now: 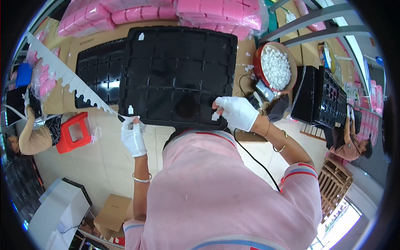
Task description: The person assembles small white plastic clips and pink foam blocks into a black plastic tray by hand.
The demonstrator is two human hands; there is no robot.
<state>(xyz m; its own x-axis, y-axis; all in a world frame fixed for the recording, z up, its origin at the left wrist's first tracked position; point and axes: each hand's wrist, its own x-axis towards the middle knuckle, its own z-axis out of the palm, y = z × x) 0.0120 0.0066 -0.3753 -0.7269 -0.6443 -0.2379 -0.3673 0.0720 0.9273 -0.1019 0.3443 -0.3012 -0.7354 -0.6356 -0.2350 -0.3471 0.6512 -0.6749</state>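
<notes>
The black tray (177, 77) lies on the table (58, 102), white tags (141, 36) at both left corners. The left hand (133, 135) pinches a white strip's (68, 75) end; the right hand's (237, 112) fingers bunch beside another tag, their grip unclear. Rightward stands a red bowl (258, 66).

- Black tray (179, 75): moulded plastic, glossy, with low raised ridges.
- White strip (68, 77): smooth, matt, looks like paper or thin plastic; cannot tell which.
- White gloves (239, 113): soft matt cloth.
- Pink shirt (233, 204): matt cloth.
- Silver bangle (142, 180): shiny, metal-looking.
- Pink packs (221, 10): under clear, crinkled, glossy film.
- Worktop covering (93, 41): brown cardboard, matt.
- Red stool (62, 141): smooth plastic.
- Pallets (333, 183): bare wood.
- Floor (104, 171): pale tile, smooth, faint sheen.
</notes>
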